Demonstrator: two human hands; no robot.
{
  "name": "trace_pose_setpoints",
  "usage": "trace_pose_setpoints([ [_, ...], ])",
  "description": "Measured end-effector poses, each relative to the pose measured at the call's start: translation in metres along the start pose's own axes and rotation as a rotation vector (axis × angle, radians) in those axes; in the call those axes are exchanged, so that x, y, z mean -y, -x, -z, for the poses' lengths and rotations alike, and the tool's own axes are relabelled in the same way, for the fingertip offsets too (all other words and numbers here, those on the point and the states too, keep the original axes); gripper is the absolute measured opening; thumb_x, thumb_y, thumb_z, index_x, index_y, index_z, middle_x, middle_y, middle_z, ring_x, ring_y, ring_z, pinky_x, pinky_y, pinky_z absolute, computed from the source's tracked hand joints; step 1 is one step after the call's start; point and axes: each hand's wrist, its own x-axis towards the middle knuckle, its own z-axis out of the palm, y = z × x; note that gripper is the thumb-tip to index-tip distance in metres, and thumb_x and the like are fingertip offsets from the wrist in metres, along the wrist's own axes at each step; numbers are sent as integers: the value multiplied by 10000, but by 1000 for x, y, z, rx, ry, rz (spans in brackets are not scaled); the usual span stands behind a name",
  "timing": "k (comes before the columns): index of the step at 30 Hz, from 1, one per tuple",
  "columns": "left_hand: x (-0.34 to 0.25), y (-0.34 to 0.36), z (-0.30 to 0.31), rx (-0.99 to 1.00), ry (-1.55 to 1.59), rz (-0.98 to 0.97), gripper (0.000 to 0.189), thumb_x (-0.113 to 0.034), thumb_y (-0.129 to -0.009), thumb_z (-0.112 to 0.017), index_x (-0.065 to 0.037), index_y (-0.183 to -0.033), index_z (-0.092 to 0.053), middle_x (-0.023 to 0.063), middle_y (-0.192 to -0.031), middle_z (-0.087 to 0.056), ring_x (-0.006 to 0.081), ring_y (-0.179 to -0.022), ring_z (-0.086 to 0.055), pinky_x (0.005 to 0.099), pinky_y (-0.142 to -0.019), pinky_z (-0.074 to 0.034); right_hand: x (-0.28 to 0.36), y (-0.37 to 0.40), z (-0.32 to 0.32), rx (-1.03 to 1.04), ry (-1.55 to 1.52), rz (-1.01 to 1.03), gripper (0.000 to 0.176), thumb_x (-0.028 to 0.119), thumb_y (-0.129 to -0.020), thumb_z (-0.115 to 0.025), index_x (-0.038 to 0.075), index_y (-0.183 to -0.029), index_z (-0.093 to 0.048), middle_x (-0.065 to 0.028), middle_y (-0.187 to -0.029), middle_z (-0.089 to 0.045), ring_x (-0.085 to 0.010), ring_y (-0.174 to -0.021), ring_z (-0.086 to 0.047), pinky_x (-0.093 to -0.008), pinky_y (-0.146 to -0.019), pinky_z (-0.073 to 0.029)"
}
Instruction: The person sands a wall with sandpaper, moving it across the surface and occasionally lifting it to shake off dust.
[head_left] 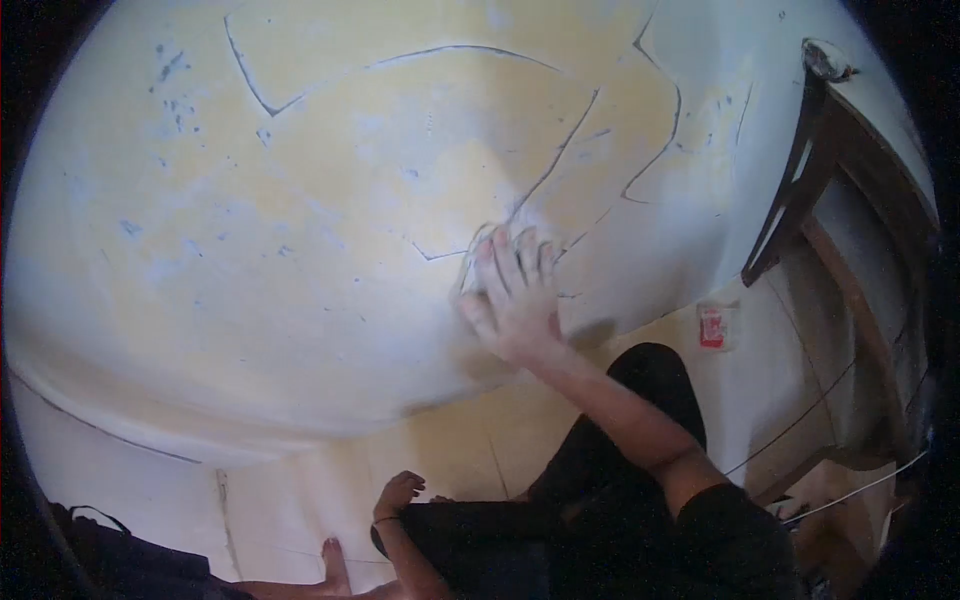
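My right hand [515, 295] presses against a large, curved white and yellowish panel [330, 200]. Its fingers are stretched and a little bent, and pale dust covers them. The edge of a pale, thin sheet [468, 272] shows at the hand's left side; most of it is hidden under the palm and fingers. Dark incised-looking lines [565, 150] run over the panel, some ending by the fingertips, with bluish scuffed patches among them. Lower down, my left hand [402, 492] rests by my dark-clad knee, its fingers loosely apart and holding nothing.
Pale floor tiles [450, 450] meet the panel's lower edge. A small red and white packet [712, 327] lies on them. A dark wooden frame [850, 190] stands at the right, near a white cable [860, 487]. At lower left are dark clothing [140, 555] and a bare foot [334, 562].
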Motion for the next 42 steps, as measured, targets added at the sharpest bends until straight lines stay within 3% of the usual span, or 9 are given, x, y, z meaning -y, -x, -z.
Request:
trace_pose_setpoints([
  [7,-13,27,0,-27,-148,-22,302,-188,-867,-481,15,-984,-671,141,-941,-710,237,-844,-686,354,-764,-550,-14,-71,42,-323,90,-252,682,277,-918,-508,-64,-1457,-268,-260,-1527,-238,-512,-1392,-182,-603,-1133,-128],
  [9,1,6,-3,0,-39,-43,309,-195,-874,-471,13,-983,-672,139,-950,-709,237,-850,-686,355,-771,-549,20,-33,35,423,159,-271,654,256,-933,-480,-70,-1457,-263,-260,-1531,-227,-495,-1403,-170,-574,-1145,-132],
  [17,-3,23,-2,-24,-152,-33,302,-186,-895,-446,6,-959,-671,132,-965,-707,222,-854,-683,344,-774,-548,-27,-90,56,-428,56,-204,701,362,-911,-474,-55,-1446,-299,-259,-1526,-241,-522,-1352,-246,-618,-1110,-175],
  [20,-11,13,-8,-20,-35,-54,293,-186,-892,-454,-4,-960,-674,128,-946,-710,218,-836,-682,340,-762,-546,18,-30,26,161,76,-196,634,309,-964,-419,-45,-1468,-264,-257,-1544,-198,-497,-1400,-180,-577,-1139,-144],
  [28,-14,30,-4,-44,-127,-14,276,-178,-875,-478,-2,-967,-669,130,-914,-711,219,-826,-683,334,-751,-548,-22,-83,52,-424,-6,-269,707,364,-923,-477,-67,-1449,-286,-295,-1517,-230,-502,-1389,-207,-601,-1123,-159],
  [30,-8,15,-3,-15,-70,-4,273,-174,-866,-485,2,-960,-671,132,-907,-710,214,-818,-679,334,-753,-547,7,-35,20,61,36,-237,715,378,-943,-448,-89,-1449,-257,-304,-1523,-199,-482,-1410,-173,-575,-1140,-134],
  [33,-7,3,0,2,-4,-3,275,-175,-865,-483,-1,-957,-674,128,-903,-710,213,-819,-677,336,-754,-546,10,24,-24,107,-18,59,733,378,-933,-450,-116,-1437,-250,-314,-1511,-213,-491,-1403,-172,-572,-1138,-140],
  [39,10,15,-3,-24,-144,-63,292,-202,-861,-478,-15,-966,-677,128,-915,-710,231,-829,-674,352,-760,-540,-17,-74,37,-371,75,-274,732,384,-904,-462,-122,-1410,-308,-315,-1489,-259,-492,-1391,-201,-631,-1113,-136],
  [42,11,-3,-4,5,-50,-18,294,-195,-863,-472,-13,-979,-672,136,-924,-710,227,-831,-676,353,-762,-540,16,0,-3,128,143,-56,719,373,-934,-422,-116,-1433,-254,-319,-1507,-209,-507,-1391,-180,-607,-1132,-104],
])
